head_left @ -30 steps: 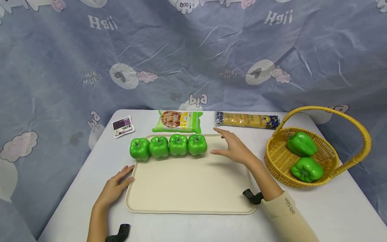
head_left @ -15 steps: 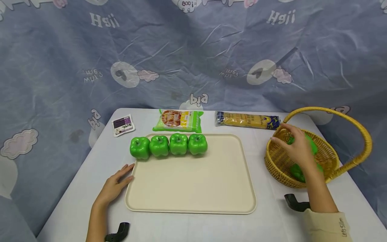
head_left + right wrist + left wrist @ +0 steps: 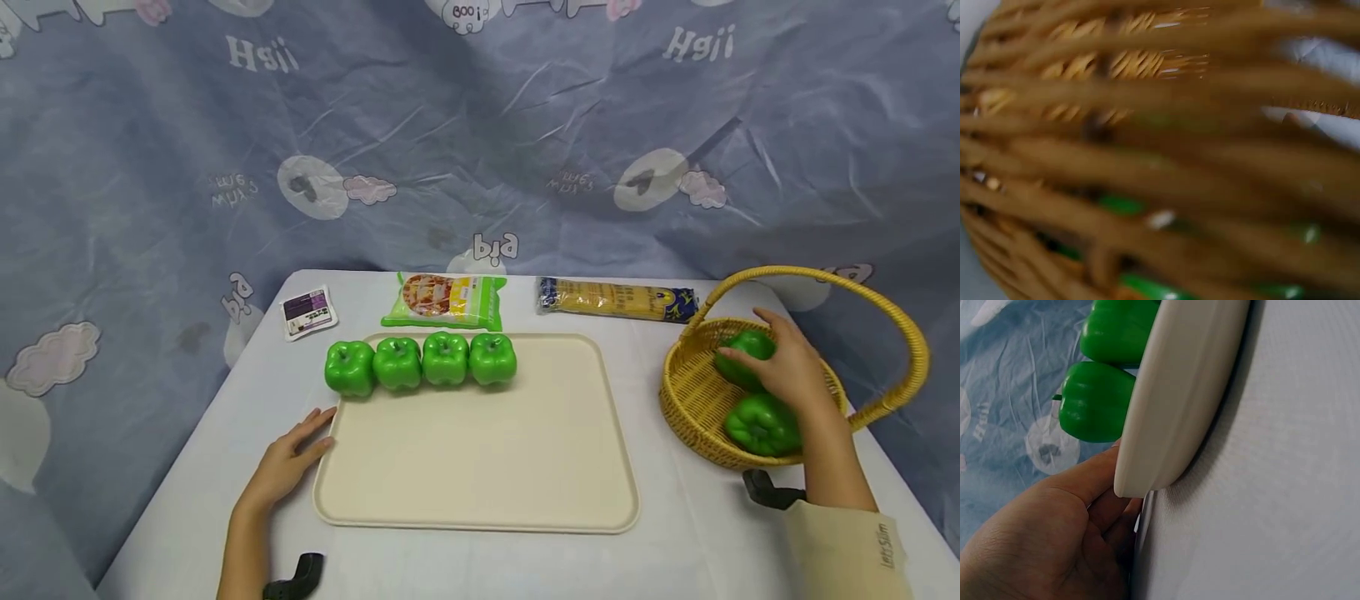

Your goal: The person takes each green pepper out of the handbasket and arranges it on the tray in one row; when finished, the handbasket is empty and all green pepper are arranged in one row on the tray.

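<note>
My right hand (image 3: 789, 367) is inside the yellow wicker basket (image 3: 686, 408), its thumb and fingers spread around the farther green bell pepper (image 3: 742, 371). The thumb overlaps the pepper's near side. A second green bell pepper (image 3: 759, 425) lies just below this hand. In the right wrist view, the blurred basket weave (image 3: 1147, 156) covers most of the picture and hides the hand. My left hand (image 3: 281, 467) rests with relaxed fingers at the left rim of the cream tray (image 3: 480, 467). Several green bell peppers (image 3: 446, 358) stand in a row along the tray's far side.
Behind the tray lie a green food packet (image 3: 446, 300) and a long yellow packet of noodles (image 3: 618, 300). A small purple-and-white packet (image 3: 308, 312) is at the back left. The basket's tall handle (image 3: 892, 321) arches over its right side.
My right hand has moved right from above the tray, over the basket's left rim, to the farther pepper in it. The left hand and the row of peppers have stayed put.
</note>
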Demonstrator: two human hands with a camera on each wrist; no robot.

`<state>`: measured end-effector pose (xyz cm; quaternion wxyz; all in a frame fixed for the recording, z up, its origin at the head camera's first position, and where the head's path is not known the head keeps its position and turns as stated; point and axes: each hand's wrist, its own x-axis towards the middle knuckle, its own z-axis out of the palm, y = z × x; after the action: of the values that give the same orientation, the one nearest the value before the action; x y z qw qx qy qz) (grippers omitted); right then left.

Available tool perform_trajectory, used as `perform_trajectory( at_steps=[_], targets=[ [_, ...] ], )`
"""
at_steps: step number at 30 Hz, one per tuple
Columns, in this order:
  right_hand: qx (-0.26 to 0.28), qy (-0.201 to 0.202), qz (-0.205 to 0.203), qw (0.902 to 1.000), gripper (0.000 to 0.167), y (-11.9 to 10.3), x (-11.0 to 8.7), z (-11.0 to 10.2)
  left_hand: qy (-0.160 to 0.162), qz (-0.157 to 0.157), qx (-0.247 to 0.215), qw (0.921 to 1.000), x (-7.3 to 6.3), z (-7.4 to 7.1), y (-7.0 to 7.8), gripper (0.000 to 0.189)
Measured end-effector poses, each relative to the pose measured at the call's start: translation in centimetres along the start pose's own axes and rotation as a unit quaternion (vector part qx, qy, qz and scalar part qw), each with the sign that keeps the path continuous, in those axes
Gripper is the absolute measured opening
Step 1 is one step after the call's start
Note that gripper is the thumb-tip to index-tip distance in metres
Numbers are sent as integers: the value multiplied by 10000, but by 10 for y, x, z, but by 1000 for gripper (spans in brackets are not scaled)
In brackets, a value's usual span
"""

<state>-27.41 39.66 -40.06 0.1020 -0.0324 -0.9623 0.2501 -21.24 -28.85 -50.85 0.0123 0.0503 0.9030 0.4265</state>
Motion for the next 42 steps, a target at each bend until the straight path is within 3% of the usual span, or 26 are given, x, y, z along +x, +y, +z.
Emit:
perform_trajectory(
  at_steps=[4,13,31,36,42],
  targets=[
    [8,-233,-58,9997,93,10,6,3,54,5,29,10000,0,0,-1,52],
    [-403,-261,-365,9982,88,26,7,13,10,-55,-14,10000,0,1,-2,51],
    [-347,-349,-207,9986,88,30,10,15,30,-87,7,10000,-1,1,-2,51],
    [-210,-199,-196,9994,87,24,5,12,39,-61,20,10000,-1,2,-2,51],
    [20,369,-344,9987,84,10,-14,10,25,-47,19,10000,0,0,-2,51]
  ],
)
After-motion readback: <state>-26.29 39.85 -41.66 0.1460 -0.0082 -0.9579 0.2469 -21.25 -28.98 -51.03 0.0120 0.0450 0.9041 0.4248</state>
